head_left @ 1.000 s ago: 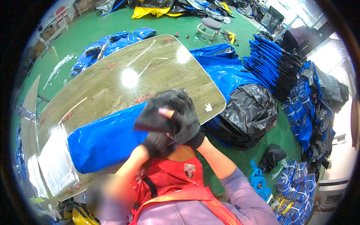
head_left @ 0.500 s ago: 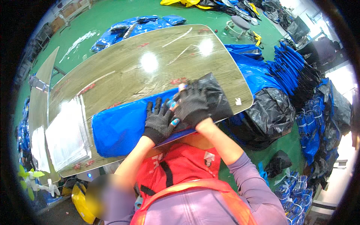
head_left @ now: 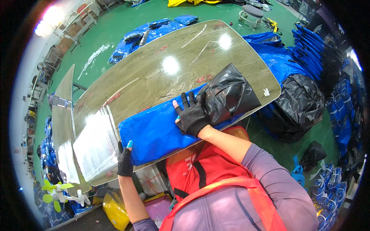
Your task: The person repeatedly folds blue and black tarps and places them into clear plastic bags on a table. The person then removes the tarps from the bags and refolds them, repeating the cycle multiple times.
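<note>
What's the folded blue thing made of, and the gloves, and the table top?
The folded blue bundle looks like plastic sheeting: smooth, slightly shiny and creased. The black gloves look like knitted fabric, with a fine dotted texture. The table top is glossy, with bright reflections and wood-like grain; whether it's real wood or a printed coating, I can't tell.

Black knit gloves (head_left: 192,116) with a fine dotted texture cover the right hand (head_left: 188,120) and the left hand (head_left: 124,163), with plain, close-fitting wrist cuffs (head_left: 125,169). The right glove leaves the tips of the thumb and index finger exposed. A light-blue wrap (head_left: 130,144) covers the left thumb tip. A muted purple jacket (head_left: 216,213) fills the lower middle, its right sleeve (head_left: 269,167) reaching roughly to the elbow. Over it sits a red apron (head_left: 185,175) with white lettering, black bands (head_left: 199,175) and a broad orange-red strap (head_left: 216,184).
</note>
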Motion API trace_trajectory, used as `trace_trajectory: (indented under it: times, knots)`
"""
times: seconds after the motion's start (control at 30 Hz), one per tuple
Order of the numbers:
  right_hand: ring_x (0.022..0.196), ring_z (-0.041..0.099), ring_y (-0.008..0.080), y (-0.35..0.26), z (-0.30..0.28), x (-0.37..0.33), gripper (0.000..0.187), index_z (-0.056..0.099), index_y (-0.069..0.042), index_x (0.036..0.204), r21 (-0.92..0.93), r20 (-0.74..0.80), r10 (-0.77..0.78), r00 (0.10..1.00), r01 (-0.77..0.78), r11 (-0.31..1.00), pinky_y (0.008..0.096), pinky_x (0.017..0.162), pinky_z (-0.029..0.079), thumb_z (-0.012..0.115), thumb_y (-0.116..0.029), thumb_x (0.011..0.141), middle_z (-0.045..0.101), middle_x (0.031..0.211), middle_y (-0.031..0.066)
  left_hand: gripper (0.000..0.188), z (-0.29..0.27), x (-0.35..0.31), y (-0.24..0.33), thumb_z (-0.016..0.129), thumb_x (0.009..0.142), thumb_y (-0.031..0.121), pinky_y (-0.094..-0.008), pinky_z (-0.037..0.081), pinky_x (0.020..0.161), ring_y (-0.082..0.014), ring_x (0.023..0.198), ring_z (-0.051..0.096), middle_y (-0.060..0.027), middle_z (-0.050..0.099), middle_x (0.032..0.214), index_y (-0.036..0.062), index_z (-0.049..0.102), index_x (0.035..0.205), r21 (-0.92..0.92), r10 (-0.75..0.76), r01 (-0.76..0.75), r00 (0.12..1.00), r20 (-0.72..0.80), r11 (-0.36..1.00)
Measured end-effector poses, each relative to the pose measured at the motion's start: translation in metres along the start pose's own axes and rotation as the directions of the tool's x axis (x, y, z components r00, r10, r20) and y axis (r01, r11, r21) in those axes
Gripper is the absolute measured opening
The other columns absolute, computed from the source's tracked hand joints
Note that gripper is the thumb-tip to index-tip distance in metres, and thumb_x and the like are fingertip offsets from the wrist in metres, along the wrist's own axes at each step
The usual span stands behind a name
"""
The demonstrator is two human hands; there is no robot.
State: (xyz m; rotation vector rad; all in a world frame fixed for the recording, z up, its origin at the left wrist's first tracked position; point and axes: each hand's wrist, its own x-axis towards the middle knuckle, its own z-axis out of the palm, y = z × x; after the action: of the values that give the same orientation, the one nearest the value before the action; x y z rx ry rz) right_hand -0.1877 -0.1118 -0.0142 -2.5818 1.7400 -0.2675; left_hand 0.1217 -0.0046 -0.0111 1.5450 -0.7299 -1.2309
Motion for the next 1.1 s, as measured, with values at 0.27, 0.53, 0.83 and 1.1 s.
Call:
trace_trajectory:
  times: [0.27,0.53,0.83,1.1]
  knots:
    - [0.109,0.057,0.0326,0.059,-0.009,-0.068,0.048,0.060,-0.012,0.121,0.184,-0.550,-0.164,0.819,0.310,0.933,0.0507,0.098,0.041,0.062,-0.030,0.077,0.060,0.120,0.0137,0.066,0.062,-0.055,0.076,0.062,0.088,0.034,-0.0446,0.050,0.094,-0.0324,0.116,0.056,-0.0219,0.052,0.132,-0.0042,0.041,0.137,-0.346,0.168,-0.109,0.975,0.144,0.932]
    - [0.115,0.055,0.0355,0.093,0.030,-0.105,0.046,0.050,-0.013,0.133,0.717,-0.174,-0.139,0.975,0.222,0.661,0.0474,0.101,0.041,0.052,-0.020,0.087,0.056,0.127,0.0157,0.065,0.304,-0.015,0.078,0.052,0.087,0.052,-0.0628,0.011,0.111,-0.0475,0.139,0.021,-0.0206,0.032,0.150,0.0187,0.045,0.142,0.215,0.346,-0.968,0.159,0.925,-0.130]
    - [0.113,0.057,0.0295,0.109,0.000,-0.121,0.038,0.051,-0.010,0.129,0.764,-0.149,-0.086,0.985,0.170,0.622,0.0415,0.099,0.044,0.048,-0.019,0.092,0.057,0.125,0.0158,0.062,0.377,-0.002,0.071,0.042,0.092,0.051,-0.0616,0.003,0.112,-0.0444,0.142,0.017,-0.0176,0.028,0.153,0.0185,0.039,0.145,0.274,0.274,-0.935,0.209,0.939,-0.224]
    - [0.105,0.059,0.0406,0.191,-0.118,-0.099,0.041,0.056,-0.007,0.123,0.432,-0.409,0.037,0.912,0.158,0.888,0.0494,0.093,0.044,0.054,-0.021,0.085,0.062,0.111,0.0231,0.080,0.369,0.010,0.017,0.058,0.077,0.058,-0.0718,0.004,0.106,-0.0479,0.141,0.016,-0.0184,0.031,0.151,0.0178,0.041,0.143,0.458,0.416,-0.849,0.329,0.848,-0.263]
